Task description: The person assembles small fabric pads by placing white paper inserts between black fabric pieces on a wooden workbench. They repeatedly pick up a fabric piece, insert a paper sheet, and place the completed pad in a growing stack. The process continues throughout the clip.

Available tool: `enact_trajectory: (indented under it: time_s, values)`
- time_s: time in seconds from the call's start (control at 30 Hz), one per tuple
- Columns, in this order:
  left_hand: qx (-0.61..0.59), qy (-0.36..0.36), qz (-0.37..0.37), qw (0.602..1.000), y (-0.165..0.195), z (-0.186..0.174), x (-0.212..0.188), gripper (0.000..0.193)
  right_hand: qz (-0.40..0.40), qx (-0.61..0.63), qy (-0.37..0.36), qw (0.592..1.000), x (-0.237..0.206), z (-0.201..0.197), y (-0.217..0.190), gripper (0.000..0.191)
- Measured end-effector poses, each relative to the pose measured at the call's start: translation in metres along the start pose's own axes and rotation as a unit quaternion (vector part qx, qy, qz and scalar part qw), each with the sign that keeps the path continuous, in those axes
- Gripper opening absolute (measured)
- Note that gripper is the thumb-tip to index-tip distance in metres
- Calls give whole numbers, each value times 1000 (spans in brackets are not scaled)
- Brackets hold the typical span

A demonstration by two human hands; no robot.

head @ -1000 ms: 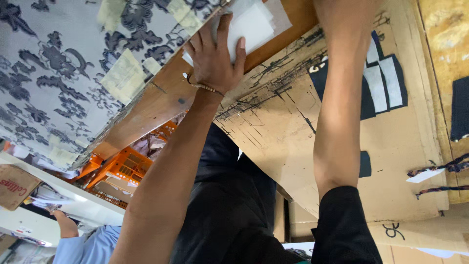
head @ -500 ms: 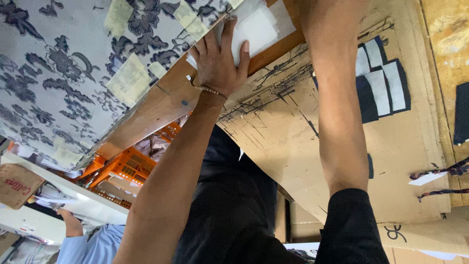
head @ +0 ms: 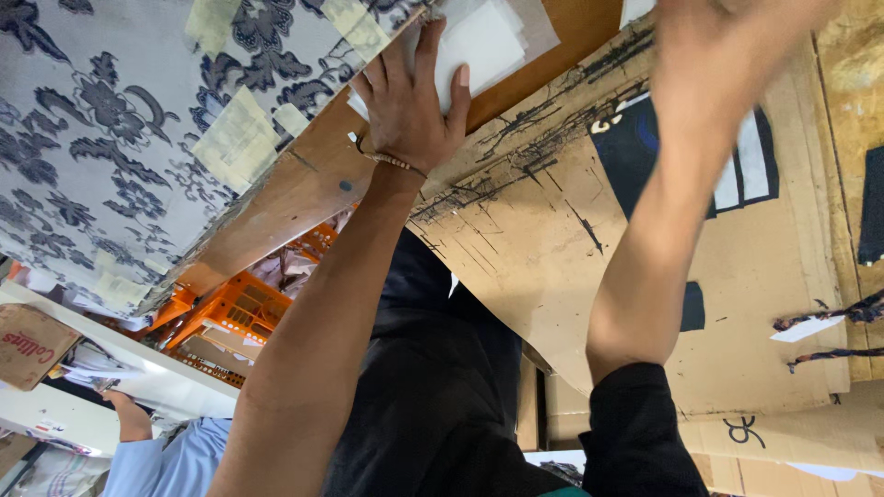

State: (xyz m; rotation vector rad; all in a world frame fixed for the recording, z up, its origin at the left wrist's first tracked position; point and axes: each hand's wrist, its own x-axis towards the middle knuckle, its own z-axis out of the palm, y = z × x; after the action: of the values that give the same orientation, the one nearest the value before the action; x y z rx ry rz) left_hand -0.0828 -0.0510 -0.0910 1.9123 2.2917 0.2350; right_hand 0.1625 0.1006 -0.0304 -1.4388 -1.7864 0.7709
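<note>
My left hand (head: 405, 101), with a bead bracelet at the wrist, lies flat with fingers spread on a small stack of white paper pieces (head: 483, 41). The stack rests on the brown wooden board (head: 304, 184). My right hand (head: 727, 41) is blurred by motion near the top edge, above the big scuffed cardboard sheet (head: 552, 267). Whether it holds anything cannot be made out. Both bare forearms reach away from my black-clad body.
Blue-and-white patterned cloth (head: 101, 147) with pale paper patches on it covers the left. Orange plastic crates (head: 235, 313) stand beyond the board. Another person in a light blue shirt (head: 161, 460) is at the lower left, by a brown carton (head: 28, 340) on a white shelf.
My right hand has drawn back into view from beyond the top edge and is moving fast. My left hand stays pressed on the white paper stack.
</note>
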Motion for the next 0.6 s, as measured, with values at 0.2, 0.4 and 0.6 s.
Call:
enact_trajectory:
  time_s: [0.2,0.4,0.6]
  values:
    - [-26,-25,-2,999,-2,0,1,56,86,-20,12,996,-46,-77,-35,19]
    - [-13,-8,15,1000,-2,-1,-1,54,31,-204,-13,978,-103,-130,-71,17]
    - [2,18,28,999,1,3,-3,53,-64,-346,-64,934,-133,-105,-44,8]
